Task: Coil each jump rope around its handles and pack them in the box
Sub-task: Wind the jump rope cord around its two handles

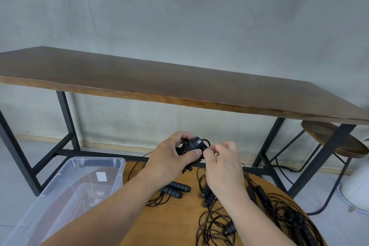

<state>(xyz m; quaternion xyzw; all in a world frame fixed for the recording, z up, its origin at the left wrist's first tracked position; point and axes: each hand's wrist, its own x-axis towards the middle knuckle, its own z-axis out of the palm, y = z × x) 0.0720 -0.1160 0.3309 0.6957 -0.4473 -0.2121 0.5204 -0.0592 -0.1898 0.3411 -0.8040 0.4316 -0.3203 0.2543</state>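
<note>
Finishing one coil: the left hand (171,156) grips the wound jump rope (191,151), the right hand (221,158) pinches its cord end; next, tuck it and drop it in the box (65,189) at left.

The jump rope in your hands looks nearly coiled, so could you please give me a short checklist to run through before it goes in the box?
1. Left hand grips the coiled jump rope: ok.
2. Right hand has a grip on the cord end: ok.
3. Cord end tucked so the coil holds: cannot tell.
4. Clear plastic box open, within reach at left: ok.
5. Other ropes on the round table coiled: not ok, still loose.
</note>
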